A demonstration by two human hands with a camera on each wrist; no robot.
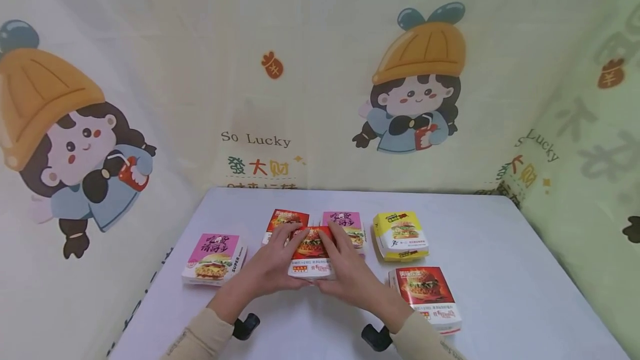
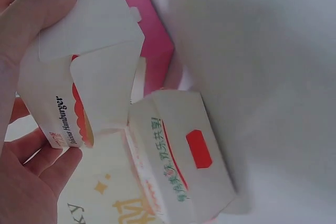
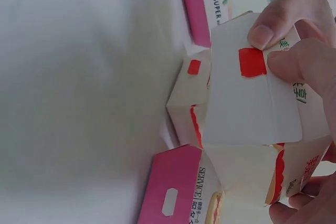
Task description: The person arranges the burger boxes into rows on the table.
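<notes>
Both hands grip a red-and-white hamburger box (image 1: 311, 251) near the middle of the table, its burger picture facing up. My left hand (image 1: 272, 263) clasps its left side and my right hand (image 1: 350, 271) its right side, with fingers bent over the top edges. In the right wrist view the two thumbs press the white front flap beside a red tab (image 3: 252, 62). Just behind the held box, another red burger box (image 1: 286, 218) stands at left and a pink burger box (image 1: 345, 220) at right, both partly covered by the hands.
A second pink burger box (image 1: 214, 257) lies on the left of the white table (image 1: 510, 271). To the right are a yellow burger box (image 1: 400, 235) and, nearer, a red one (image 1: 425, 293) partly behind the right forearm. A printed curtain (image 1: 320, 99) hangs behind the table.
</notes>
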